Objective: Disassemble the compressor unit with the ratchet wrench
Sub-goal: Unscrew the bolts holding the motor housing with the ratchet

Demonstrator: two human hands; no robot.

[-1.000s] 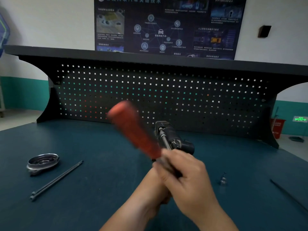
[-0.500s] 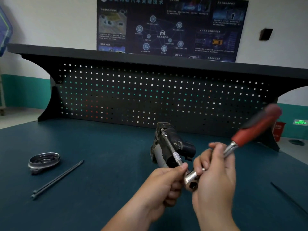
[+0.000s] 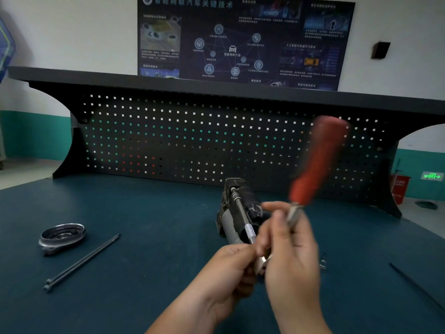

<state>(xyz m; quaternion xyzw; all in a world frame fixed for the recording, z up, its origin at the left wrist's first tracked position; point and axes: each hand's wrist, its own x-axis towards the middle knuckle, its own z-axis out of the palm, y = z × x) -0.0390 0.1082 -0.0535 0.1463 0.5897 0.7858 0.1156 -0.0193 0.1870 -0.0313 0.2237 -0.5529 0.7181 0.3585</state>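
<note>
The compressor unit (image 3: 227, 220) is sitting near the middle of the dark green bench top (image 3: 144, 213), just in front of the pegboard (image 3: 192, 141). An extension bar (image 3: 240, 210) is running from its upper end back toward five o'clock, reaching the head of the ratchet wrench (image 3: 317, 162). The left hand (image 3: 231, 268) is curling its fingers round the near end of that bar. The right hand (image 3: 291, 256) is gripping the wrench's metal shank, with the blurred red handle pointing toward one o'clock. A small metal piece (image 3: 323, 261), too blurred to name, is lying at three o'clock of the right hand. Well apart at nine o'clock of the compressor, a round metal cover (image 3: 62, 236) is lying beside two long bolts (image 3: 81, 261). A thin dark rod (image 3: 416, 285) is lying at four o'clock.
</note>
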